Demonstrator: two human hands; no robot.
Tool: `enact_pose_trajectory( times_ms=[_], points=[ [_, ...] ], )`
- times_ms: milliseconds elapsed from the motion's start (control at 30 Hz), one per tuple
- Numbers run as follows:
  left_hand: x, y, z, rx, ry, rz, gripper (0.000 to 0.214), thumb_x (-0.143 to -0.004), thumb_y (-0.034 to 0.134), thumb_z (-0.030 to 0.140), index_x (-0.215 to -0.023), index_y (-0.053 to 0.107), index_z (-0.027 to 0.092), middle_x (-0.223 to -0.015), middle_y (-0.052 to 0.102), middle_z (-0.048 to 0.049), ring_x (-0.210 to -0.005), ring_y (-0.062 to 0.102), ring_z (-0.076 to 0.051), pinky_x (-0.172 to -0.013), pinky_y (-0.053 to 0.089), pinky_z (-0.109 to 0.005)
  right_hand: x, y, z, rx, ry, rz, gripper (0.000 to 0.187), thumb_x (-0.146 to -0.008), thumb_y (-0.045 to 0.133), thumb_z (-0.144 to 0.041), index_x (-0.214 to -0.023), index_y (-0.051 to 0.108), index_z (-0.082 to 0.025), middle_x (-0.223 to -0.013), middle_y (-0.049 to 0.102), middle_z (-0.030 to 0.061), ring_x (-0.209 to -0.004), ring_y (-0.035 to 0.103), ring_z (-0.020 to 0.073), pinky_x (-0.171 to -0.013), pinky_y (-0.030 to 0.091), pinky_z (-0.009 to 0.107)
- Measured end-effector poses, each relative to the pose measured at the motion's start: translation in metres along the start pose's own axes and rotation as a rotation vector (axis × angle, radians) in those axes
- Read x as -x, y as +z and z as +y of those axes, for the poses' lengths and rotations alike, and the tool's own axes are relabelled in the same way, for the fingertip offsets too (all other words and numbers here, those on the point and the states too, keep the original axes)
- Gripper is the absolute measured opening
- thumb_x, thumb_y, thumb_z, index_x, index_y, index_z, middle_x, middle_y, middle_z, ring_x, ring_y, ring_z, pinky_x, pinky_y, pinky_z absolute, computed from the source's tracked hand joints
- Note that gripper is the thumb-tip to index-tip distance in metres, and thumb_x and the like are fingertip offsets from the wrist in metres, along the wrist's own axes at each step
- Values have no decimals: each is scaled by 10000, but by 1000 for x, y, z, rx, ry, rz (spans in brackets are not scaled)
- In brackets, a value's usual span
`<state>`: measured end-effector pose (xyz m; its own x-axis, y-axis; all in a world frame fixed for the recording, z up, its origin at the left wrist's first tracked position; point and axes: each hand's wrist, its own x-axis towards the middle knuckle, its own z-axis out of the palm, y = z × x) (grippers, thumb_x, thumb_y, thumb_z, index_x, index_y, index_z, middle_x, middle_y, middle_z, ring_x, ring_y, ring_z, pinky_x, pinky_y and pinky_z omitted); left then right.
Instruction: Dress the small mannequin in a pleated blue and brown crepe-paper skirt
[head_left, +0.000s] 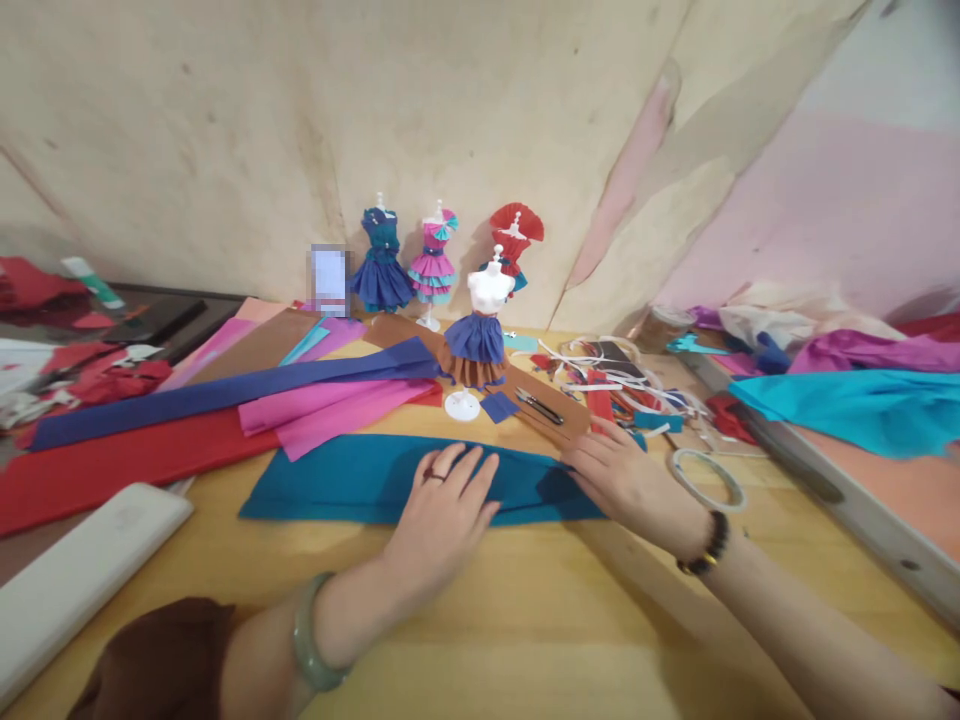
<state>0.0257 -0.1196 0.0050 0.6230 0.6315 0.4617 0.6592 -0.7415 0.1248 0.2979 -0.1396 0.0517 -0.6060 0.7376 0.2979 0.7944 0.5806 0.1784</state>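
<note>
**Long teal crepe-paper strip (pixel 330 482) pressed flat on the yellow wooden tabletop (pixel 525 620), just in front of the white mannequin in a blue-and-brown paper skirt (pixel 481 335).**
Left hand (pixel 446 510) and right hand (pixel 626 480) lie with fingers outstretched, grasping nothing. The strip is probably light, soft and tear-prone; pinch its free end, left of the mannequin. Its right end is hidden beneath the right hand.

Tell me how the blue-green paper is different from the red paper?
The blue-green paper has the left hand and right hand resting flat on it; no hand touches the red paper. The blue-green paper has no other paper on top; the red paper has pink paper over part of it. Both are long sheets lying flat on the table.
</note>
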Motion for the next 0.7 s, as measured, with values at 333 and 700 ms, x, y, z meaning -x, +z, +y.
enact_pose_trajectory(
  times_ms=[333, 700],
  points=[
    [-13, -16, -11, -41, -198, -191, 560, -787, 443, 41, -1333, 560, 95, -1018, 707, -135, -1119, 589, -314, -1058, 356, -522, 90, -17, 4, -18, 135, 60, 239, -999, 445, -237, -1134, 642, -221, -1020, 718, 90, -920, 667, 243, -889, 502, 418],
    [-33, -56, -46, -328, -241, 119, 295, -868, 422, 103, -993, 687, 133, -895, 696, -138, -995, 589, -332, -1008, 325, -546, 78, 10, 0, -436, 567, -42, 301, -962, 489, -446, -1099, 682, -260, -1100, 749, 90, -961, 717, 266, -843, 577, 400]
  ],
)
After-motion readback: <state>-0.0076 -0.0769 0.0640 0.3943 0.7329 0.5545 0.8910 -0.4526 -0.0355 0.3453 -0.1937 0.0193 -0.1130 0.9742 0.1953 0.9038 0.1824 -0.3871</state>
